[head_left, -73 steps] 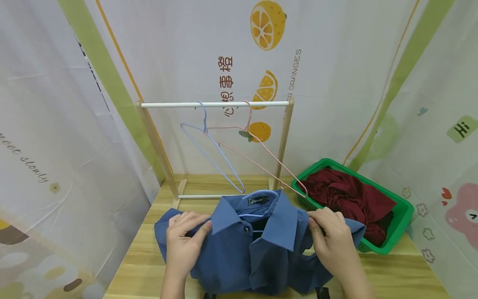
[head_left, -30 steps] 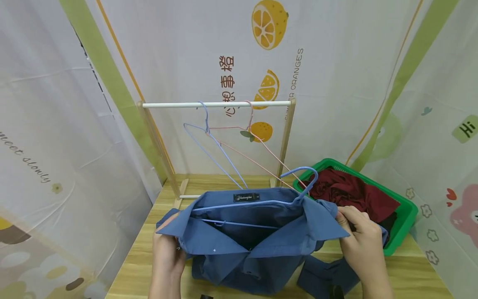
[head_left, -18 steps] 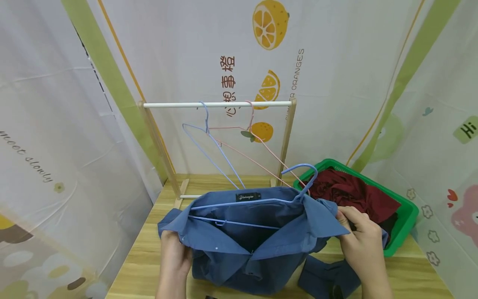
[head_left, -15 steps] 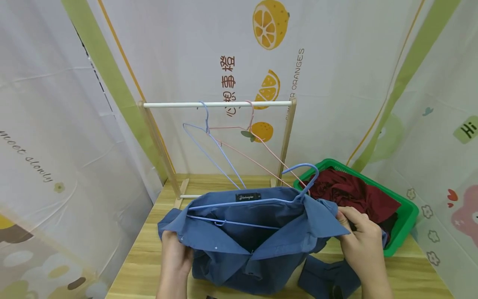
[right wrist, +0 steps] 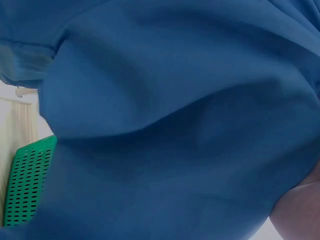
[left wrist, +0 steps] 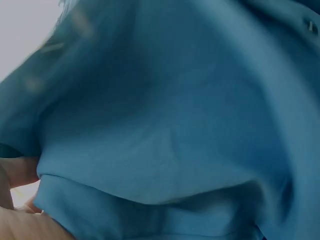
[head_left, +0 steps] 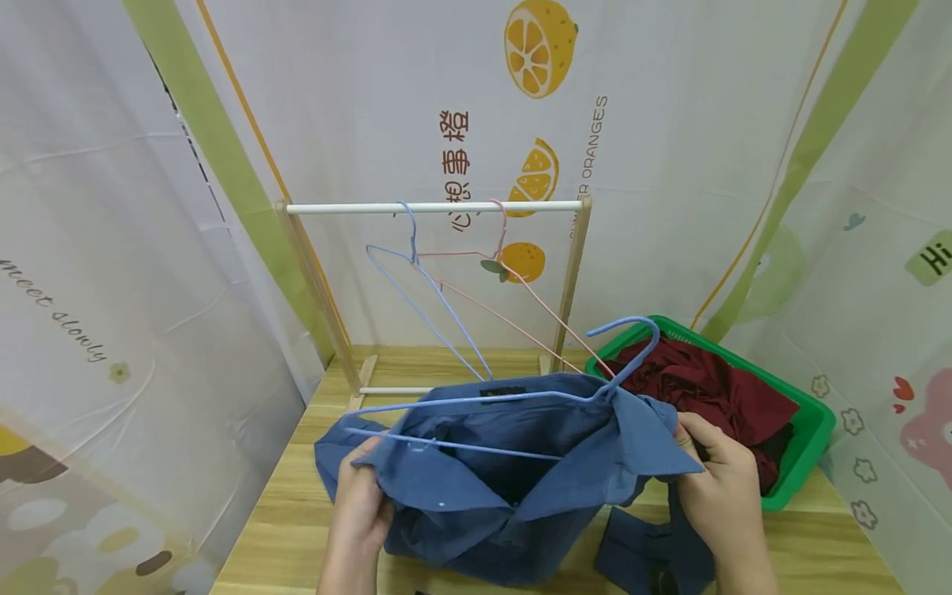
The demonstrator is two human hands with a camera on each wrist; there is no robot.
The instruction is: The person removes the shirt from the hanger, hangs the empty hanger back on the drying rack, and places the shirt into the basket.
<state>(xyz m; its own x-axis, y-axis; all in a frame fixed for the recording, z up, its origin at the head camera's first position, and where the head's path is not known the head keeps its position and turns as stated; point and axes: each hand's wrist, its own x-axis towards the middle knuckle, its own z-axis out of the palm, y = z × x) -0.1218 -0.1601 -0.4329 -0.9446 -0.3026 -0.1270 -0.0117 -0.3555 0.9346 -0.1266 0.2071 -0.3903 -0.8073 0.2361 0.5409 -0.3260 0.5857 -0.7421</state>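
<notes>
Both hands hold up a blue collared shirt (head_left: 491, 512) at the front of the table. A light-blue hanger (head_left: 483, 400) sits in its neck opening, with the hook up at the right. The hanger's left end pokes out over the left side of the collar, while its right end is hidden inside the cloth. My left hand (head_left: 360, 504) grips the shirt's left shoulder area, its fingers partly behind cloth. My right hand (head_left: 717, 479) pinches the right shoulder beside the collar. Blue fabric (left wrist: 160, 120) fills most of the left wrist view.
Behind the shirt stands a rack with a white rail (head_left: 439, 208), from which an empty blue hanger (head_left: 439, 306) and a pink hanger (head_left: 535, 302) hang. A green basket (head_left: 806, 463) with dark red clothing (head_left: 706, 388) is at the right. Curtains surround the wooden table (head_left: 275, 529).
The shirt's neck was spread wide by both hands. Since half a second ago, the hanger has shifted right and up, and its left end has come out over the collar. My left hand moved right.
</notes>
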